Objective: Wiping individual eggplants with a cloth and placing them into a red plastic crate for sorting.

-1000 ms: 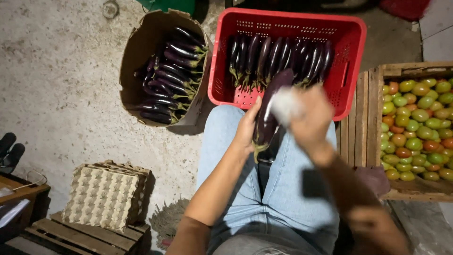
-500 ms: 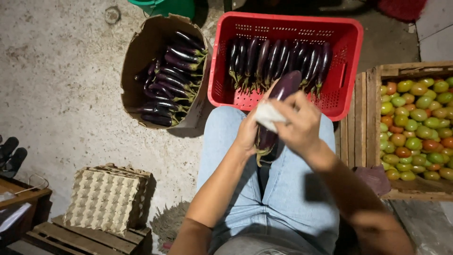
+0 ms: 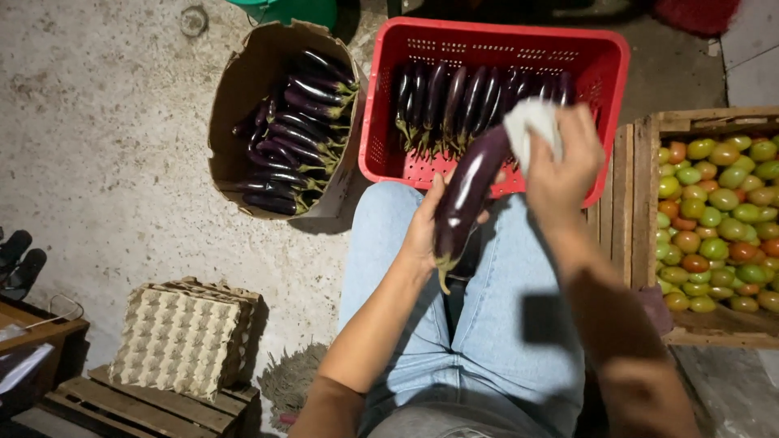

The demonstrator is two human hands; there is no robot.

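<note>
So the person's sitting with knees in light blue jeans (image 3: 495,324), and the left hand (image 3: 428,227) has its fingers wrapped around the lower part of a long dark purple eggplant (image 3: 466,197), held slanted over the lap, green stem end pointing down toward the knees and the tip up by the crate. The right hand (image 3: 561,170) has its fingers bunched around a white cloth (image 3: 529,130), which is pressed against the upper end of that eggplant. Right in front of the knees there's a red plastic crate (image 3: 604,97) with perforated walls, and a row of eggplants (image 3: 454,101) lies side by side in it, stems toward the person. Left of the crate stands a brown cardboard box (image 3: 243,105), opened up, with more eggplants (image 3: 296,134) piled inside, stems mostly to the right. On the right edge there's a wooden slat crate (image 3: 641,203) packed with green and orange-red tomatoes (image 3: 718,219). Lower left, a stack of grey pulp egg trays (image 3: 174,337) sits on a low wooden pallet (image 3: 154,405). All of it rests on a rough concrete floor (image 3: 105,162). No labels I can make out on any of the containers.
</note>
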